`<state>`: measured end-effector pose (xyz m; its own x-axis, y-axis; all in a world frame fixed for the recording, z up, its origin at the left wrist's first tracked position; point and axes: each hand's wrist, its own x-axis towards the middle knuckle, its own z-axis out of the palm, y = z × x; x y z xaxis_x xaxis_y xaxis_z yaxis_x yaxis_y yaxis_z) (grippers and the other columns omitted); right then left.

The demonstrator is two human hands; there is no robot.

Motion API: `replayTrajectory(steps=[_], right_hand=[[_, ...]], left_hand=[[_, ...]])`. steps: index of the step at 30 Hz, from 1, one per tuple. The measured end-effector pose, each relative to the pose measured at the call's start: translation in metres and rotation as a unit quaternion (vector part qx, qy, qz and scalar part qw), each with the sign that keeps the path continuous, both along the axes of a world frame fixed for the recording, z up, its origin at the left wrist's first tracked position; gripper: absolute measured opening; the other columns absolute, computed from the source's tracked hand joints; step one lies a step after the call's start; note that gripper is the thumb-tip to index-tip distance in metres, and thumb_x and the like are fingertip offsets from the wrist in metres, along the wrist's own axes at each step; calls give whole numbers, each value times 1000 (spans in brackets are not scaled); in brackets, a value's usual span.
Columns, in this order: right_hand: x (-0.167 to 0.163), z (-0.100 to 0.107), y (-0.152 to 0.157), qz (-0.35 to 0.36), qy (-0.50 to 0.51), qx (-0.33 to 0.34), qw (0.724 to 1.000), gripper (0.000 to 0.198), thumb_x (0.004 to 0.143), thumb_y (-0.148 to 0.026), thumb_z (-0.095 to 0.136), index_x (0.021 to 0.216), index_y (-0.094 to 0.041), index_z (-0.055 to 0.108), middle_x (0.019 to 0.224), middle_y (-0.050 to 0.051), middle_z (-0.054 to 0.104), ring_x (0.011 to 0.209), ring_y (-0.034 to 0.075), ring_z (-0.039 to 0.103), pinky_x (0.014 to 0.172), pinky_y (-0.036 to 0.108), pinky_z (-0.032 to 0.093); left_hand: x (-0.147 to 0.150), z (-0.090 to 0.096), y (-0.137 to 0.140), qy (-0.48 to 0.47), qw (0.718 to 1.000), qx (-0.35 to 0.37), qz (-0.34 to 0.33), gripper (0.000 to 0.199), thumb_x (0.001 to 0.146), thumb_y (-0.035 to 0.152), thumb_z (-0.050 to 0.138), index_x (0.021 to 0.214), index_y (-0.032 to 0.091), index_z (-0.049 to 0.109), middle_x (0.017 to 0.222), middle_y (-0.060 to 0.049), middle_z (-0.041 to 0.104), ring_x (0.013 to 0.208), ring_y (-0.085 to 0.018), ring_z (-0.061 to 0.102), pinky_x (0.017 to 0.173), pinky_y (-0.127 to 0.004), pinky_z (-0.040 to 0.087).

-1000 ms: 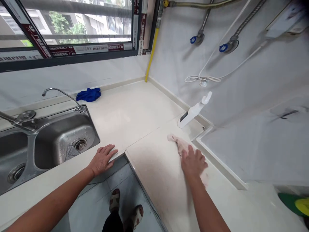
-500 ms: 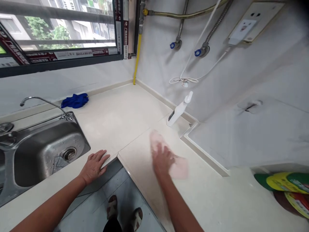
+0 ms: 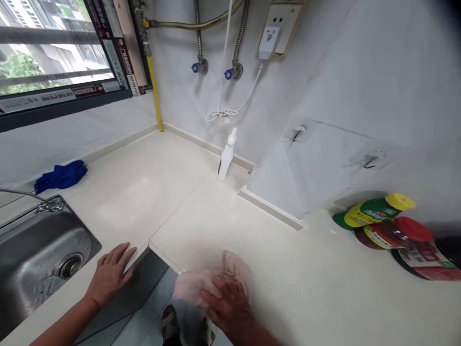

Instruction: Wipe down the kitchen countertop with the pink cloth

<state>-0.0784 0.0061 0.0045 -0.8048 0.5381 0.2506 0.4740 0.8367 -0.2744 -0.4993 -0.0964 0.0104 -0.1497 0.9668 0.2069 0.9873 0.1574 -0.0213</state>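
My right hand (image 3: pixel 230 302), a little blurred by motion, holds a pink cloth (image 3: pixel 193 284) against the pale countertop (image 3: pixel 252 250) near its front edge. Part of the cloth reaches out over that edge, above the floor. My left hand (image 3: pixel 110 270) lies on the counter strip between the steel sink (image 3: pixel 32 250) and the inner corner, its fingers spread and nothing in it. Farther back, a white spray bottle (image 3: pixel 225 162) stands upright by the wall ledge.
Several jars and bottles, among them a green and yellow bottle (image 3: pixel 370 213) and a red-lidded jar (image 3: pixel 385 234), are at the right by the wall. A blue cloth (image 3: pixel 62 176) lies behind the sink. Hooks (image 3: pixel 297 132), valves (image 3: pixel 233 73) and a plugged-in cord are on the wall.
My right hand has drawn the pink cloth back from the middle of the counter to its front edge. The view has swung right, showing more jars. My left hand still rests by the sink.
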Motion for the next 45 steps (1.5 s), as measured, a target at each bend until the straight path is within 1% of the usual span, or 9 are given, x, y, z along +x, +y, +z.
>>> replayTrajectory(steps=[4,15,19,24,29,34,36,41,45], right_hand=[[20,-1,32,-48,0,14,999,48,85,-40,66,133,-43,57,132,3,59,110,30,53,88,47,38],[-100,32,216,-127,-76,39,988,39,93,-48,59,131,-41,54,137,2,54,121,23,43,102,47,29],[-46,32,248,-248,-81,27,965,36,100,-43,48,136,-39,53,144,3,48,128,28,37,106,57,21],[84,16,208,-418,-104,6,902,39,100,-43,46,137,-35,55,142,8,51,129,31,37,106,61,20],[214,-3,155,-618,-116,-1,778,46,99,-46,37,144,-37,47,141,9,49,132,32,35,105,63,23],[217,-3,129,-722,-78,-36,687,48,99,-48,31,140,-34,51,144,14,42,124,38,39,92,61,37],[174,0,114,-689,-84,-25,719,45,98,-43,34,135,-31,57,142,16,44,121,39,42,90,60,39],[30,-4,52,-465,-55,-22,884,40,94,-41,51,133,-38,59,141,11,48,130,42,37,94,60,37],[-48,-12,8,-321,7,-46,946,42,88,-55,59,129,-44,58,140,8,51,128,42,40,90,60,39]], left_hand=[[-4,-2,1,7,1000,9,-5,43,90,40,43,126,25,61,139,-12,58,126,-31,55,97,-45,41],[-13,-12,3,-5,1000,17,16,47,86,43,41,124,27,65,137,-12,60,122,-32,58,94,-47,45],[-14,-12,4,-16,999,-3,37,50,85,44,39,126,28,64,139,-12,58,123,-33,56,96,-50,43],[-12,-6,6,-15,999,-22,27,50,88,44,37,128,26,62,141,-13,57,124,-33,56,97,-50,43],[-6,0,9,-8,999,-25,23,50,91,44,33,129,24,60,141,-13,56,126,-33,54,98,-50,41],[-3,1,10,-16,999,-23,19,50,92,41,33,130,22,59,142,-15,53,126,-35,52,98,-51,41],[-3,2,10,-16,999,-23,16,50,92,42,33,129,22,60,141,-16,55,125,-35,53,96,-51,42],[-5,3,11,-4,999,-31,11,50,93,43,31,130,22,57,142,-16,53,127,-35,51,96,-53,42],[-6,4,12,2,999,-43,9,53,93,46,30,132,21,55,143,-17,50,129,-36,49,96,-56,42]])
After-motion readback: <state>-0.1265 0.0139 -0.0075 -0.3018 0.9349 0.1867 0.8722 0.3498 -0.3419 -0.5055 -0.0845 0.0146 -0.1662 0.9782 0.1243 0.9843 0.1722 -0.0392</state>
